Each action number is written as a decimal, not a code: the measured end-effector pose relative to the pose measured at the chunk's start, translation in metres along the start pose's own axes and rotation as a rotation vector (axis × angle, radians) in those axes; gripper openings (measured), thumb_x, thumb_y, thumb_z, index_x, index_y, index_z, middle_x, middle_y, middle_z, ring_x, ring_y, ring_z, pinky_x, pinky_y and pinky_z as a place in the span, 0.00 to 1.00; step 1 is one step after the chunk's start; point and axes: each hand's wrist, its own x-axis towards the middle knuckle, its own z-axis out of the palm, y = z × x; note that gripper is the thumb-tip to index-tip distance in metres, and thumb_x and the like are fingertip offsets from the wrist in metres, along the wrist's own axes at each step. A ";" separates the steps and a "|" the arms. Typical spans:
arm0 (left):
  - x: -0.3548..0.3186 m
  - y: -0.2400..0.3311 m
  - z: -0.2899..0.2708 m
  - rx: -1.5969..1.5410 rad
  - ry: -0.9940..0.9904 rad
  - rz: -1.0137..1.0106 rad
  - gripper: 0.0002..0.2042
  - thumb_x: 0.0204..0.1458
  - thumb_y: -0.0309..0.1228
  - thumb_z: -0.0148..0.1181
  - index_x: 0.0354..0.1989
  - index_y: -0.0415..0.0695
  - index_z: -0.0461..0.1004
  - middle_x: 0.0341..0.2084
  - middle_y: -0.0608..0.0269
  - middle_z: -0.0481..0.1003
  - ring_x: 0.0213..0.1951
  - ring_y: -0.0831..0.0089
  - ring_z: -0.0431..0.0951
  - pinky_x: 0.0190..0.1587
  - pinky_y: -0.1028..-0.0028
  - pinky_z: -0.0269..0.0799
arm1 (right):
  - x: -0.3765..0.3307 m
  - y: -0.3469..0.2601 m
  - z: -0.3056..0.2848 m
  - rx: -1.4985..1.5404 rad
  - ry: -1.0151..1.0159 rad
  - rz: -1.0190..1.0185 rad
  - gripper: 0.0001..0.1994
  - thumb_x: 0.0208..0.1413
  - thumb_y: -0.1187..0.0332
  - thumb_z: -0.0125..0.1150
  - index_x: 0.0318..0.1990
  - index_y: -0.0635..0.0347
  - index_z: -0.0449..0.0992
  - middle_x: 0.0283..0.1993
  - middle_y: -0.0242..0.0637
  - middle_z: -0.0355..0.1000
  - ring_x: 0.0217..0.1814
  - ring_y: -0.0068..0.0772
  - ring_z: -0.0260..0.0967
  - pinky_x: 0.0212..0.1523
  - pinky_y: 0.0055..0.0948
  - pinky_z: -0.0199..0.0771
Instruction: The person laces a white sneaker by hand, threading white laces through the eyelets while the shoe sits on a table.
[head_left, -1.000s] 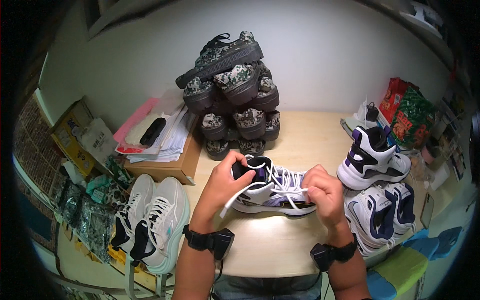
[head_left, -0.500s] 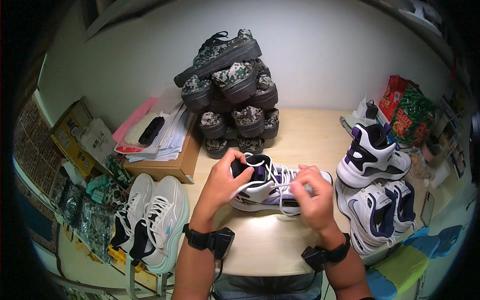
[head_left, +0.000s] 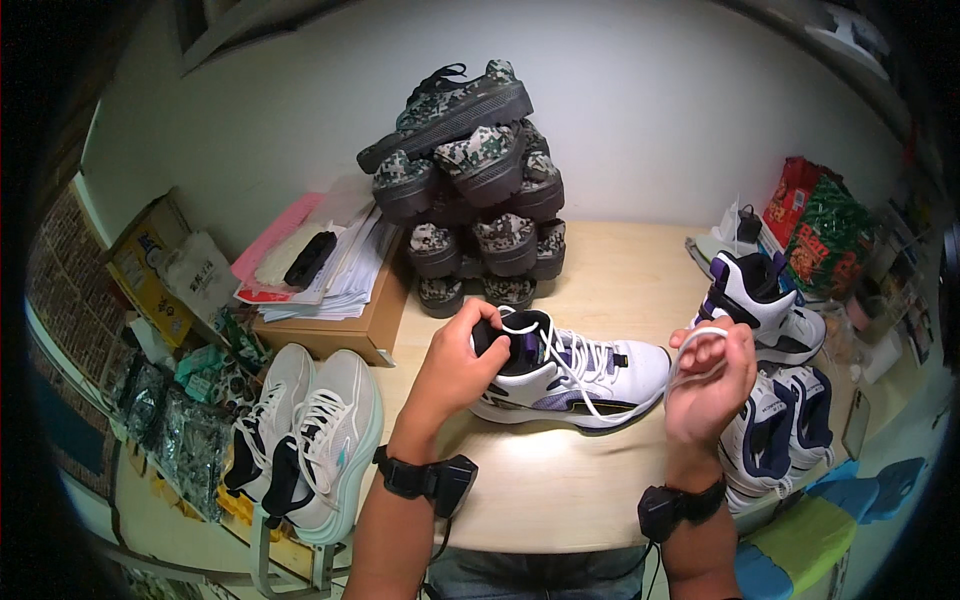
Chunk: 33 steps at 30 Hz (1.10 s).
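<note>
A white sneaker with purple and black parts (head_left: 630, 362) rests on its sole at the middle of the table, toe to the right. My left hand (head_left: 458, 358) pinches the back of its collar, thumb inside the opening. To the right of the toe, my right hand (head_left: 714, 392) is raised with its fingers curled. A white shoelace (head_left: 682, 377) runs in a loop from that hand; where its other end goes cannot be made out. More white lace crosses the sneaker's tongue and hangs down its near side.
Stacked camouflage shoes (head_left: 505, 245) stand behind. Grey-white running shoes (head_left: 335, 425) are at left, beside a cardboard box (head_left: 372, 335) topped with papers. At right are a matching white-purple sneaker (head_left: 750, 300), white-navy shoes (head_left: 770, 430), snack bags (head_left: 822, 235) and a phone (head_left: 856, 418).
My right hand has moved from over the sneaker's laces to the right past its toe, drawing out a lace. My left hand keeps its hold on the collar.
</note>
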 end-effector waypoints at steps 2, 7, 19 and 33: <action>0.001 -0.003 0.002 -0.014 -0.002 0.009 0.09 0.48 0.25 0.56 0.37 0.42 0.66 0.28 0.64 0.69 0.32 0.78 0.69 0.38 0.76 0.67 | 0.005 0.004 -0.007 -0.339 -0.045 -0.049 0.08 0.61 0.71 0.50 0.29 0.63 0.67 0.25 0.32 0.64 0.27 0.27 0.63 0.36 0.28 0.68; -0.003 -0.009 0.000 -0.042 0.060 0.077 0.10 0.43 0.23 0.53 0.36 0.39 0.67 0.28 0.55 0.73 0.32 0.68 0.73 0.40 0.72 0.70 | 0.001 0.011 -0.007 -1.351 -0.480 0.059 0.07 0.53 0.70 0.63 0.32 0.68 0.77 0.34 0.49 0.74 0.36 0.50 0.71 0.38 0.37 0.71; -0.004 -0.007 0.004 -0.030 0.072 0.098 0.09 0.39 0.22 0.52 0.33 0.38 0.68 0.22 0.62 0.70 0.26 0.77 0.69 0.32 0.76 0.67 | -0.012 0.051 0.032 -1.165 -0.612 -0.156 0.09 0.49 0.69 0.65 0.36 0.62 0.79 0.43 0.48 0.72 0.49 0.49 0.67 0.49 0.39 0.68; -0.004 -0.001 0.014 0.010 0.108 0.161 0.09 0.39 0.24 0.51 0.31 0.36 0.71 0.20 0.54 0.72 0.22 0.69 0.73 0.31 0.73 0.70 | -0.016 0.068 0.012 -0.990 -0.427 -0.090 0.14 0.43 0.87 0.47 0.34 0.67 0.77 0.31 0.48 0.73 0.32 0.47 0.73 0.35 0.37 0.74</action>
